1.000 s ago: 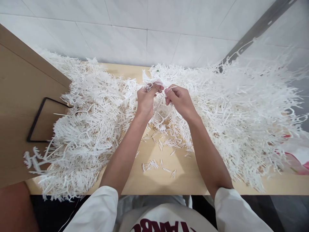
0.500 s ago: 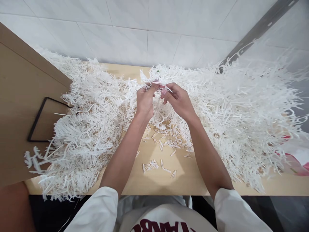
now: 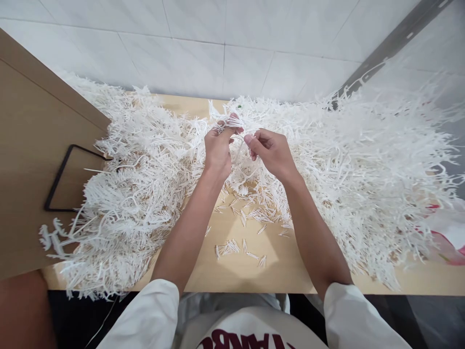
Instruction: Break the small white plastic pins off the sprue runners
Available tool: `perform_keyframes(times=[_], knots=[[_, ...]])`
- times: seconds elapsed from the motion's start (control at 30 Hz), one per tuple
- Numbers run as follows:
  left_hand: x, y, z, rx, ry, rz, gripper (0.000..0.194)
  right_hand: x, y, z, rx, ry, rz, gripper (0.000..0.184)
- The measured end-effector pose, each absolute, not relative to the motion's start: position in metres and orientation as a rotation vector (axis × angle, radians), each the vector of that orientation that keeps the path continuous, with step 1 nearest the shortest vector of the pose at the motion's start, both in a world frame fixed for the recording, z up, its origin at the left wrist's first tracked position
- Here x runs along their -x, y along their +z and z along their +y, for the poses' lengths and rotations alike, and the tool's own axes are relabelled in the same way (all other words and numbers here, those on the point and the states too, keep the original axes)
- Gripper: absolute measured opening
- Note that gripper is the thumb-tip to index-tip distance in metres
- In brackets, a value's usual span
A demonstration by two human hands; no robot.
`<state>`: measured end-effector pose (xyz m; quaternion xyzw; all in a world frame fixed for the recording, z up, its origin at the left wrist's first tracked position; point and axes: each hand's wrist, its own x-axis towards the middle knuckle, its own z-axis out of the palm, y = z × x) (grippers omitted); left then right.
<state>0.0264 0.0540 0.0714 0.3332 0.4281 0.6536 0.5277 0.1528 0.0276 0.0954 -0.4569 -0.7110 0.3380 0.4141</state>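
Observation:
My left hand point(image 3: 219, 148) pinches a white branched plastic sprig point(image 3: 232, 122) between thumb and fingers, above the middle of the table. Its thin prongs fan out past my fingertips. Just to the right, my right hand point(image 3: 271, 151) is closed with thumb against the fingers, a small gap from the left one. Whatever its fingertips hold is too small to make out. Small loose white pieces point(image 3: 228, 247) lie on the wood in front of my hands, with several more scattered nearer the heaps.
Tangled white sprigs form a large heap point(image 3: 145, 179) on the left and another heap point(image 3: 356, 179) on the right of the wooden table point(image 3: 240, 278). A brown panel with a black metal loop point(image 3: 58, 179) stands at left. A red-and-white plastic bag point(image 3: 445, 237) lies far right. Behind is a tiled wall.
My right hand has drawn back slightly to the right, away from the sprig, opening a gap between the hands. My left hand keeps its hold on the sprig in nearly the same place.

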Motion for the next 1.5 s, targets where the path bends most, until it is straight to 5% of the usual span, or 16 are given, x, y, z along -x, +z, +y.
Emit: perform_keyframes(times=[0.37, 0.53, 0.83, 1.1, 1.33, 1.5], knots=[[-0.036, 0.071, 0.048, -0.654, 1.639, 1.143, 0.019, -0.152, 0.108, 0.016, 1.109, 0.357, -2.241, 0.033], [-0.032, 0.071, 0.051, -0.686, 1.604, 1.15, 0.021, -0.149, 0.102, 0.02, 1.252, 0.366, -2.04, 0.024], [-0.025, 0.068, 0.056, -0.809, 1.523, 1.041, 0.006, -0.156, 0.099, 0.026, 1.194, 0.513, -1.875, 0.033], [-0.033, 0.068, 0.051, -0.805, 1.556, 1.028, 0.021, -0.154, 0.102, 0.023, 1.186, 0.293, -2.133, 0.042], [-0.002, 0.061, 0.061, -0.624, 1.517, 1.341, 0.031, -0.129, 0.119, -0.008, 0.842, 0.492, -2.445, 0.041], [0.002, 0.065, 0.065, -0.764, 1.629, 1.169, 0.031, -0.14, 0.121, 0.003, 1.083, 0.395, -1.934, 0.031]])
